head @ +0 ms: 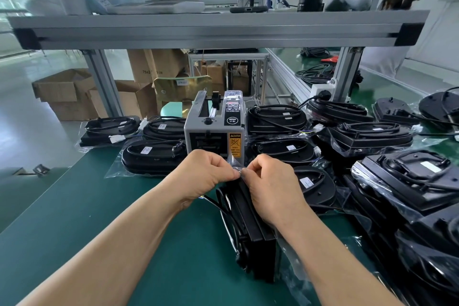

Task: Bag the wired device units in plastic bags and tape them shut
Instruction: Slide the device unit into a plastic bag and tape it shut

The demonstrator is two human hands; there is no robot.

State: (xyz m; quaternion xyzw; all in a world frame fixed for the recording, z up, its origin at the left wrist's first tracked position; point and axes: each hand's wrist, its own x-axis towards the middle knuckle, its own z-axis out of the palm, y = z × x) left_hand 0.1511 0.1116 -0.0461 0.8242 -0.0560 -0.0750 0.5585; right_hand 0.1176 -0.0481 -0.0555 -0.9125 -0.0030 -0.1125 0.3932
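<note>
We have two hands at work in the middle of the green desk (111, 218). Our left hand (211, 171) and right hand (270, 181) meet fingertip to fingertip, each with curled fingers pinching one clear strip (232, 160) that stands up between them; whether it is tape or the bag's flap we cannot tell. Right under the hands one black device unit (250, 226) stands on its edge on the desk, its black cable (223, 206) looped along its left side, with a clear plastic bag (290, 253) showing loose along its right side. Just behind the hands sits one grey tape dispenser (214, 126). To the left of the dispenser we count three bagged units (154, 156) lying flat. To its right lie many more, at least nine, overlapping and stacked so that we cannot count them exactly. One metal shelf (218, 30) spans above the desk, and several cardboard boxes (67, 92) stand on the floor beyond.
</note>
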